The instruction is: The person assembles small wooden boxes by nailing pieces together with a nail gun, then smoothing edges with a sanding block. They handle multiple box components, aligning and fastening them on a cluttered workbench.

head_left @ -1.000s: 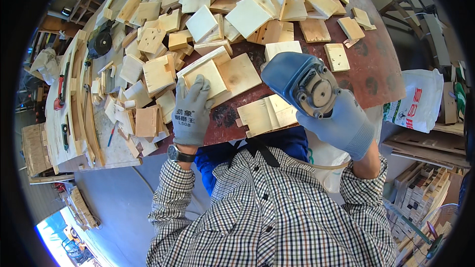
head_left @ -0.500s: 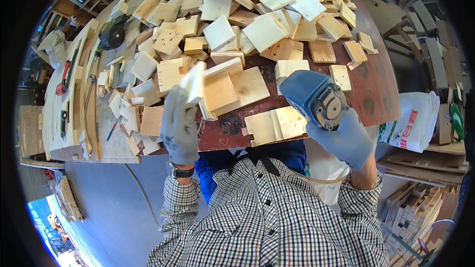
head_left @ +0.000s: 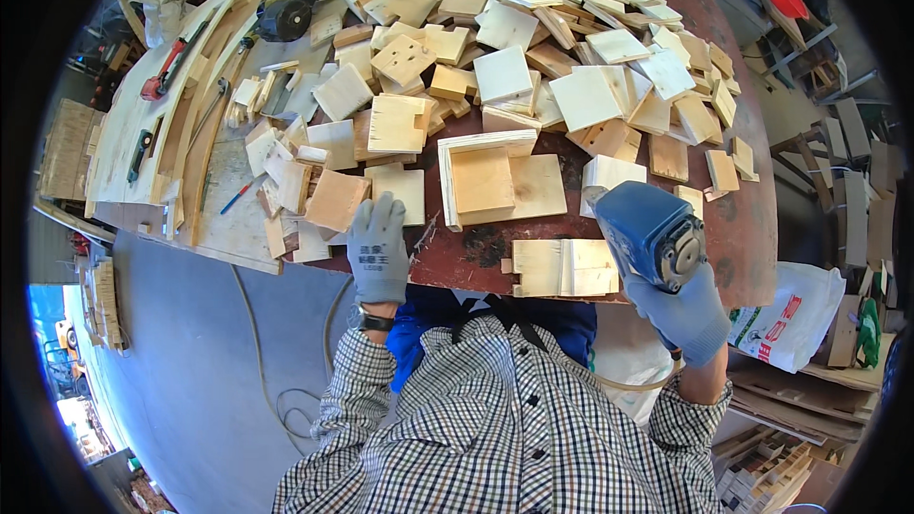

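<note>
My left hand (head_left: 379,255), in a grey work glove, is open at the table's near edge, fingers stretched forward. Its fingertips overlap a flat wooden piece (head_left: 409,209); whether they touch it I cannot tell. In my gloved right hand (head_left: 687,312) is a blue pneumatic nail gun (head_left: 652,228), its round end cap facing up. Just right of my left hand, upright strips form a corner (head_left: 447,171) around a smaller wooden block (head_left: 482,181) and a flat board. Between my hands, notched wooden pieces (head_left: 562,267) lie at the edge. The gun's nose is hidden near a pale block (head_left: 609,173).
A large heap of wooden blocks (head_left: 590,95) covers the far part of the dark red table (head_left: 738,266). At the left are long planks, a black power tool (head_left: 286,14), a red-handled tool (head_left: 162,81) and a blue pen (head_left: 236,197). A white sack (head_left: 790,314) stands at the right.
My left hand has let go of a pale wooden piece and lowered toward the near edge, fingers stretched. The nail gun stays in my right hand. The whole view has shifted.
</note>
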